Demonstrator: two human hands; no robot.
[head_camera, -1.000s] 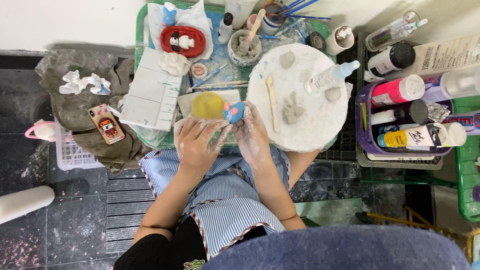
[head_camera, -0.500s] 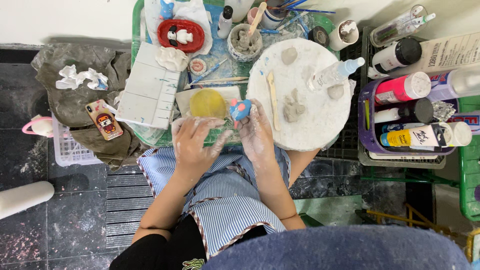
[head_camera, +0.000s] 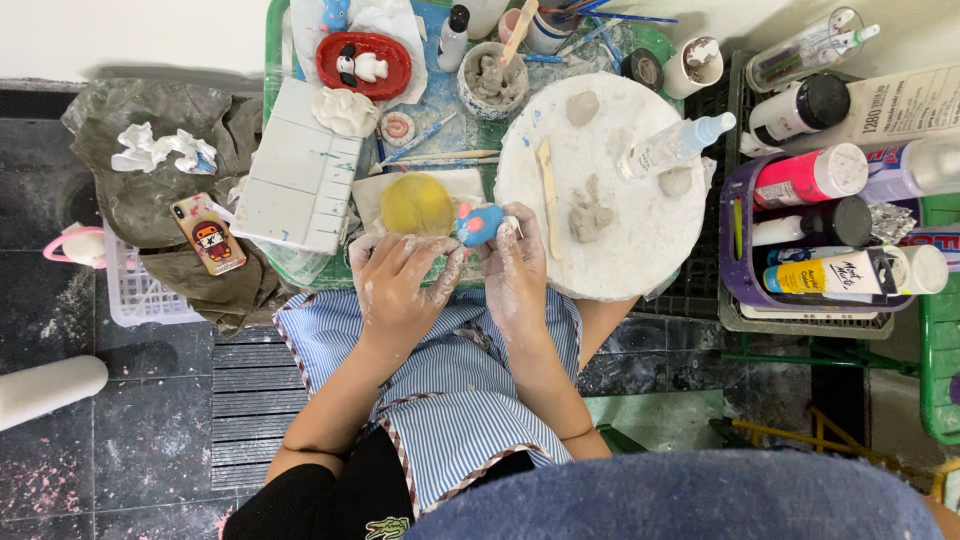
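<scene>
A small blue clay figure (head_camera: 481, 224) with a pink spot sits between my two hands above my lap. My right hand (head_camera: 517, 268), smeared with white clay, grips it from the right. My left hand (head_camera: 397, 280), also clay-covered, pinches it from the left with thumb and fingers. Just beyond the figure lies a yellow round sponge (head_camera: 417, 204) on a white cloth. To the right stands a round white work board (head_camera: 640, 230) carrying grey clay lumps (head_camera: 590, 212), a wooden stick (head_camera: 546, 178) and a small spray bottle (head_camera: 676, 144).
A red dish with a white figure (head_camera: 364, 62) and a clay-filled cup (head_camera: 492, 78) stand at the back. A white tile palette (head_camera: 294, 180) lies left. A phone (head_camera: 208, 234) rests on a grey cloth. Paint bottles (head_camera: 812, 176) fill a purple tray at right.
The view has shifted slightly; both hands stay on the blue figure, with the fingers working around it in small movements.
</scene>
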